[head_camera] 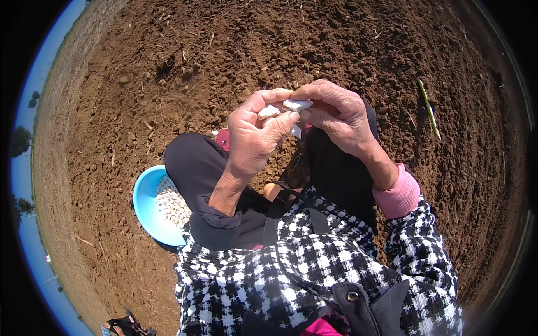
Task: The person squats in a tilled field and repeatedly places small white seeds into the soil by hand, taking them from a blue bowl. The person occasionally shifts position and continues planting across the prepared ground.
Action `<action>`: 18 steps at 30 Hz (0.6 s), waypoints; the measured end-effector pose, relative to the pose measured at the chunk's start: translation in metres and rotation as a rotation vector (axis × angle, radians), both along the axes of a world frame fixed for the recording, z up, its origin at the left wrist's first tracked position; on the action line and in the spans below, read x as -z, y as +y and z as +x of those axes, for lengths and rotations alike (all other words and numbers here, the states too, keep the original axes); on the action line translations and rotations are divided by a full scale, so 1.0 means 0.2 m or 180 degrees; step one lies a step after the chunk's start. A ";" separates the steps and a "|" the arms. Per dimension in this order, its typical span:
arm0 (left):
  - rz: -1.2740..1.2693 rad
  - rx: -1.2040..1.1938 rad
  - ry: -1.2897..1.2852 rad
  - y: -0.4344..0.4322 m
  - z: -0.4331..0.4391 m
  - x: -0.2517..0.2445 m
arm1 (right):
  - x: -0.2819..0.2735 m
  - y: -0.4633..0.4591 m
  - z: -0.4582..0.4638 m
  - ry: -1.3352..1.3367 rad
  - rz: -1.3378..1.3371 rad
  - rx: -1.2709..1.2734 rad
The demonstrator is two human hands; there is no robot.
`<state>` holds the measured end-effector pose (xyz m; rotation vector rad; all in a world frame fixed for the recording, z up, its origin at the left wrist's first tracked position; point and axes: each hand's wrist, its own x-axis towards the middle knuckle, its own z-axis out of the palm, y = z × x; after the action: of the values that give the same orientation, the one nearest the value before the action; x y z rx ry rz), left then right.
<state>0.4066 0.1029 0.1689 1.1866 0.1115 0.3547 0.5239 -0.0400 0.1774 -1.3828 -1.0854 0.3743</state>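
Note:
Both of my hands are raised together over the soil, fingertips nearly touching. A white garlic clove [297, 104] is pinched between the fingers of my right hand [342, 115] and the thumb and fingers of my left hand [252, 134]. Another pale clove [268, 111] lies in the curl of my left fingers, with part of one more beneath it. Just below the hands shows a white piece [296, 131], partly hidden; I cannot tell whether it is peel or clove. Beside my left knee a light-blue plastic basin [145, 210] holds many similar cloves.
Loose brown tilled soil [260, 46] surrounds me. On the right lies a thin green-and-white stick [429, 110]. My bent knees, in dark trousers [195, 161], flank the hands, and a dark red shoe [222, 139] shows beyond the left one. Dark items [128, 324] sit at the lower left.

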 end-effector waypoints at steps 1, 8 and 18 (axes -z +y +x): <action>0.0002 0.0000 -0.0004 0.00 -0.02 0.00 | 0.00 0.01 -0.01 0.0218 -0.0029 -0.0069; -0.0205 0.0061 0.0144 -0.04 -0.04 0.02 | -0.01 -0.03 -0.07 0.1636 0.0043 -0.0182; -0.2087 0.1207 0.0530 -0.32 0.17 0.09 | 0.60 -1.23 0.14 0.2280 -0.0495 0.2716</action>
<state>0.4410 0.0386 0.1517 0.5640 0.1314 -0.1184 0.5509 -0.2860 0.0574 -1.5339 0.1492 0.2782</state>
